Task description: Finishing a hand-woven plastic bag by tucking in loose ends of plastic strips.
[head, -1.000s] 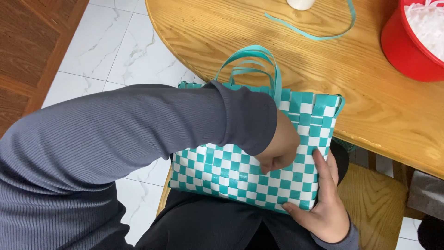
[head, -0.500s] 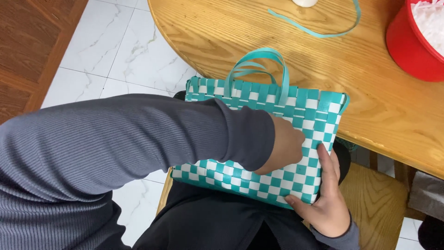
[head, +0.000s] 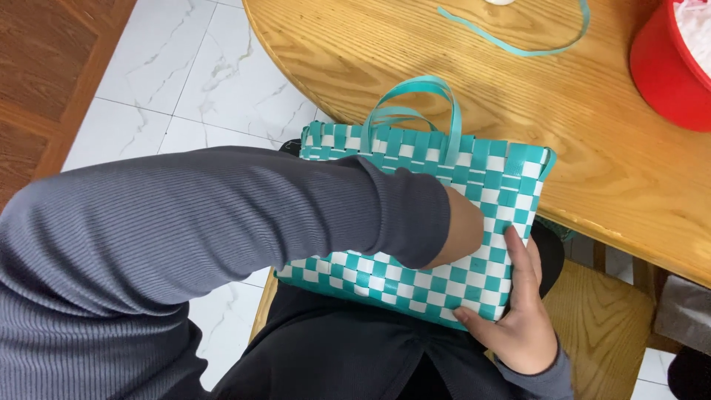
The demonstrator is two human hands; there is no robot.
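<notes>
A flat woven bag (head: 511, 185) in a teal and white check lies on my lap, its top edge against the round wooden table (head: 415, 44). Two teal strap handles (head: 415, 104) arch up from its top. My left arm, in a grey ribbed sleeve, crosses over the bag. My left hand (head: 463, 233) presses down on the weave near the middle, and its fingers are hidden behind the wrist. My right hand (head: 518, 311) grips the bag's lower right corner, with the thumb lying up the front face.
A loose teal strip (head: 518, 50) curls on the table at the back. A red bucket (head: 666, 74) with white filling stands at the table's far right. I sit on a wooden seat (head: 607, 326). White marble tiles (head: 192, 81) and wood flooring lie to the left.
The bag has shifted slightly on my lap, and more of its top left edge now shows. My left hand has moved a little to the right on the weave. My right hand keeps its grip on the corner.
</notes>
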